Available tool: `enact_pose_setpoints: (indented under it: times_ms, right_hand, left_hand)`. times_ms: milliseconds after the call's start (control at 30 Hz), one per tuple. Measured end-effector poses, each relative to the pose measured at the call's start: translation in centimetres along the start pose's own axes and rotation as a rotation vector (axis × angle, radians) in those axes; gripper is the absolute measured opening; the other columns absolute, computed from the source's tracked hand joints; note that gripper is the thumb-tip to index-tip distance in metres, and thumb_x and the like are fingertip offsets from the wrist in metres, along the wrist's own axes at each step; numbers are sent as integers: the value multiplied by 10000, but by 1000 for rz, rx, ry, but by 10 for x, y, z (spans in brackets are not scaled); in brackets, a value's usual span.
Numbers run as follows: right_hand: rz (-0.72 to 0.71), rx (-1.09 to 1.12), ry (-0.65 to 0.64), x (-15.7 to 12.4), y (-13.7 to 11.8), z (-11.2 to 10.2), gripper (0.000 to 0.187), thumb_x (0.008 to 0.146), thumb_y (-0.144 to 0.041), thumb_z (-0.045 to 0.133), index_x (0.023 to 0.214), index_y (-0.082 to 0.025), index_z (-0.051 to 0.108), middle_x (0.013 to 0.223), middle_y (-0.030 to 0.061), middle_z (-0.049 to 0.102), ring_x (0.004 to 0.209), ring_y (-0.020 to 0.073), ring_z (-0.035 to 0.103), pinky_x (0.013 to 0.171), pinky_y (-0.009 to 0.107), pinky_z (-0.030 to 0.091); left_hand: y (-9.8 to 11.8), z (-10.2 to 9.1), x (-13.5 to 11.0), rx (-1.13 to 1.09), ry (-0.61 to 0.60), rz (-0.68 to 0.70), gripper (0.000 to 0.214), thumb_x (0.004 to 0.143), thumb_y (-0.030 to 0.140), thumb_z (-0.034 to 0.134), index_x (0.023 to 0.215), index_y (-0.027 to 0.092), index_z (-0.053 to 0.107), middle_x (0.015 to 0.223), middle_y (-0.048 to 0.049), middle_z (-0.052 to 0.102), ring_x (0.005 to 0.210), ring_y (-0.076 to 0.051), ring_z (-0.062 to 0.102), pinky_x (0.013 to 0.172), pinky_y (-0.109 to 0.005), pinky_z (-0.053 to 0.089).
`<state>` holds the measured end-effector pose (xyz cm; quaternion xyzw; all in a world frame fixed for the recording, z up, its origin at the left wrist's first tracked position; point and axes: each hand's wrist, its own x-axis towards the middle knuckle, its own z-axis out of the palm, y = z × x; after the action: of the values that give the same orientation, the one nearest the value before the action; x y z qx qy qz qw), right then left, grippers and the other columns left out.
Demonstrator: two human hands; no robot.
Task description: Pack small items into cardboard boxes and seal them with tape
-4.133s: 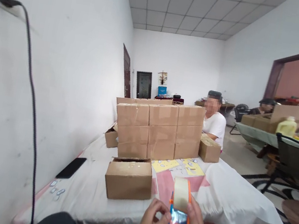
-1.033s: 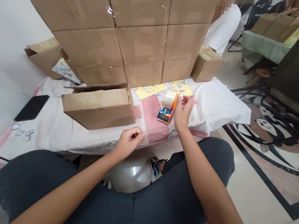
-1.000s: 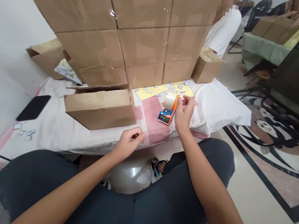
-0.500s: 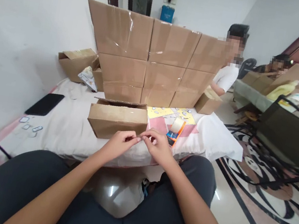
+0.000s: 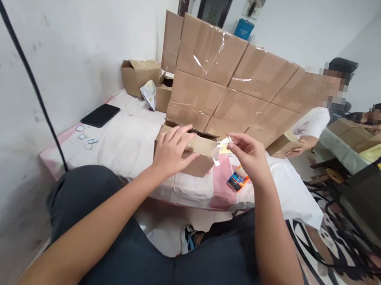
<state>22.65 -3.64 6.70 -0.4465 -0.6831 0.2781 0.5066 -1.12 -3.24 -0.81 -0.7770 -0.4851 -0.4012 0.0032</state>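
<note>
My left hand (image 5: 174, 149) rests with fingers spread on the top and front edge of a small cardboard box (image 5: 201, 166). The box lies on the cloth-covered surface, and a gap shows along its back upper edge. At the box's right end, my right hand (image 5: 248, 155) pinches a shiny strip of clear tape (image 5: 218, 156). The strip hangs down beside the box's corner; whether it touches the cardboard I cannot tell. Below the right hand lies an orange and blue tape dispenser (image 5: 238, 179).
Behind the box stands a tall wall of taped cardboard boxes (image 5: 207, 49). A black tablet-like slab (image 5: 100, 115) and an open carton (image 5: 138, 79) are on the left. At right, another person's hand (image 5: 296, 149) touches a small box (image 5: 283, 145). A dark chair (image 5: 380, 195) stands farther right.
My hands, fingertips together before, have parted. The left has moved onto the box top, and the right has risen to its right end with tape showing. The view has turned left.
</note>
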Motion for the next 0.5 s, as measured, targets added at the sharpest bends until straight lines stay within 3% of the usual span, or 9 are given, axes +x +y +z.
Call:
enact_pose_setpoints:
  times_ms: [67, 133, 333, 500]
  right_hand:
    - [21, 39, -55, 16, -3, 12, 325, 731, -264, 820, 1043, -197, 764, 772, -3, 684, 725, 156, 596, 700, 294, 461]
    - [69, 73, -109, 30, -6, 24, 340, 685, -202, 846, 1011, -169, 756, 738, -6, 677, 701, 146, 600, 677, 278, 458]
    - [204, 231, -326, 51, -10, 42, 373, 672, -178, 849, 1017, -156, 711, 705, -20, 684, 684, 132, 618, 677, 268, 475]
    - [198, 186, -388, 66, 16, 47, 401, 659, -188, 846, 1032, -149, 703, 724, -12, 708, 666, 120, 622, 653, 244, 469]
  left_hand:
    - [-13, -5, 6, 94, -87, 85, 704, 902, 513, 591, 1517, 242, 383, 1580, -103, 419, 1484, -320, 309, 1222, -521, 102]
    - [-22, -7, 6, 125, -191, 121, 754, 906, 474, 594, 1559, 247, 295, 1565, -102, 443, 1485, -304, 320, 1233, -541, 21]
    - [-22, -1, 3, 109, -182, 56, 759, 883, 402, 639, 1545, 205, 325, 1376, -127, 601, 1316, -330, 468, 1199, -583, 108]
    - [-22, 4, 12, 112, -195, 37, 719, 860, 408, 675, 1501, 228, 403, 1370, -117, 602, 1269, -351, 452, 1139, -628, 181]
